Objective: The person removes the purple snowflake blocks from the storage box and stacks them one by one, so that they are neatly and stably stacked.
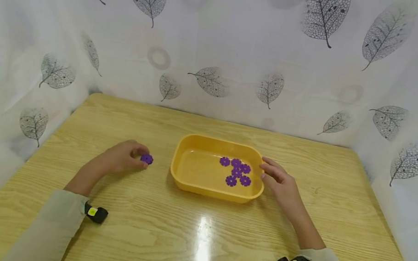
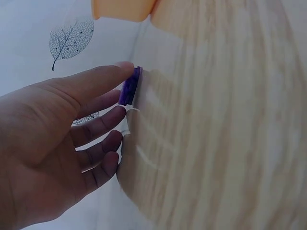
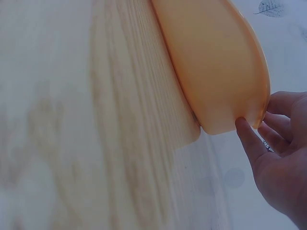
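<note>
The left hand (image 1: 125, 158) pinches a stack of purple flower-shaped pieces (image 1: 147, 159) between thumb and fingers, left of the yellow tray (image 1: 198, 190). In the left wrist view the purple stack (image 2: 130, 87) stands on edge between the thumb and index finger of the hand (image 2: 62, 129). Several purple flower pieces (image 1: 231, 181) lie in the right part of the tray. The right hand (image 1: 284, 190) holds the tray's right end; the right wrist view shows the thumb of this hand (image 3: 283, 167) on the tray's outer wall (image 3: 220, 86), with fingers at the rim.
The tray stands on a light wooden table (image 1: 139, 239). Behind the table and at its sides hangs a white curtain (image 1: 231, 50) with grey leaf prints. Each wrist wears a black band with a small device.
</note>
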A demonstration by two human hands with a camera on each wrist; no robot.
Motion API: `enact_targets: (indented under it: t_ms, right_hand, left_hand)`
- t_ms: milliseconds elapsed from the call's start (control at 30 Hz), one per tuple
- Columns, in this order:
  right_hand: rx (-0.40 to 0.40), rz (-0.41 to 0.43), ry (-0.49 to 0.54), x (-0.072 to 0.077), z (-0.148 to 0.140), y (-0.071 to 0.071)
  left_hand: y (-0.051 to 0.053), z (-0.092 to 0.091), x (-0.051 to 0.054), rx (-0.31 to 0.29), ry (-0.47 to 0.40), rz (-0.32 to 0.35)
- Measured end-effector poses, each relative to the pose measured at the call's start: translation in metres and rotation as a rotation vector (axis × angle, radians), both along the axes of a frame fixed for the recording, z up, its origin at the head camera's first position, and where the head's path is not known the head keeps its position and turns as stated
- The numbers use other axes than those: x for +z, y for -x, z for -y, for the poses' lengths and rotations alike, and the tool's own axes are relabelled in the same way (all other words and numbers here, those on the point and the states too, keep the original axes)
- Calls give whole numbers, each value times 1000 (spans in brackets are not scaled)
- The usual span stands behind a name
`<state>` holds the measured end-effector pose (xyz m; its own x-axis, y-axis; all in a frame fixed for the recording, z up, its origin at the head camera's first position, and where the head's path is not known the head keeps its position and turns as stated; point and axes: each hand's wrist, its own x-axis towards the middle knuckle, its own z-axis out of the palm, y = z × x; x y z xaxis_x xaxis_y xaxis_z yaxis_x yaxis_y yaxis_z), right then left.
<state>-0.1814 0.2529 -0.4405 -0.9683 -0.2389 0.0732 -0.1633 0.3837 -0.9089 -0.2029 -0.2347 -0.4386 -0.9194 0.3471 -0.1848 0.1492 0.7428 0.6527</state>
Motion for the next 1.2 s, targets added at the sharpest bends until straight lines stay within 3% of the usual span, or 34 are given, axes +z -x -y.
enact_targets:
  t_ms: [167, 267, 500, 700, 800, 967, 1200]
  right_hand:
    - [-5, 4, 5, 2, 1, -2]
    - [-2, 6, 7, 3, 2, -3]
    - [3, 3, 6, 3, 2, -3]
    - [-5, 0, -5, 2, 2, -2]
    - [-9, -1, -2, 2, 2, -2]
    - [-2, 4, 11, 2, 3, -1]
    - [5, 8, 4, 4, 3, -2]
  left_hand:
    - [3, -1, 6, 22, -31, 27]
    - [5, -7, 15, 19, -46, -2]
    - [15, -36, 38, -25, -59, -85]
    - [28, -66, 51, -99, -139, -148]
    - [35, -84, 53, -146, -177, -167]
    - [44, -116, 51, -185, -213, -136]
    - [57, -157, 40, -212, -199, -109]
